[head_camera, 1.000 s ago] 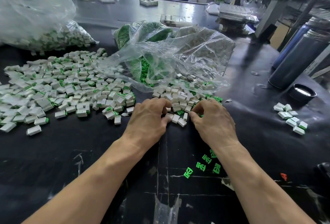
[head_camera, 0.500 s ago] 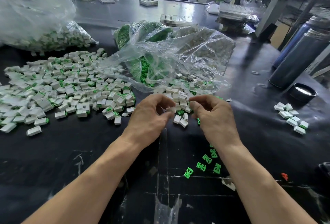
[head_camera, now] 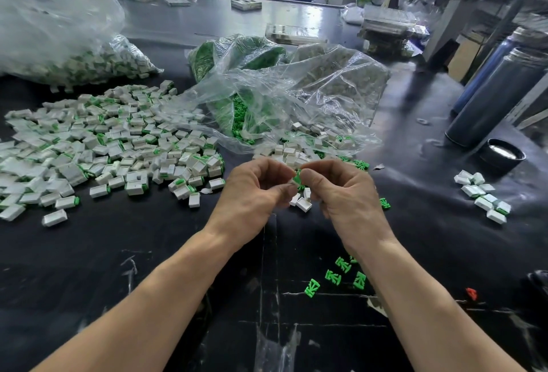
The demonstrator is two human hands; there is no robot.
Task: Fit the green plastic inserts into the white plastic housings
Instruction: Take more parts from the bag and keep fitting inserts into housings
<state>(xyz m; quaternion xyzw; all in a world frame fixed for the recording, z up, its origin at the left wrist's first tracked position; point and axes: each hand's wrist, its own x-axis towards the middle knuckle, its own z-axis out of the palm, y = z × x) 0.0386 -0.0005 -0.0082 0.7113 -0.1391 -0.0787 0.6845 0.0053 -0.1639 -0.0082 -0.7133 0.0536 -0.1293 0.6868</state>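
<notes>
Left hand (head_camera: 255,191) fingers curled, contents hidden; right hand (head_camera: 341,191) pinches green insert (head_camera: 297,178) above black desk (head_camera: 148,253); white housings (head_camera: 300,202) beneath, bags blurred behind

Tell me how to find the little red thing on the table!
Start at the black table and follow the right arm's side toward the near right edge. Past the loose green inserts lies one tiny red piece, alone. It is the only red bit here.
</notes>
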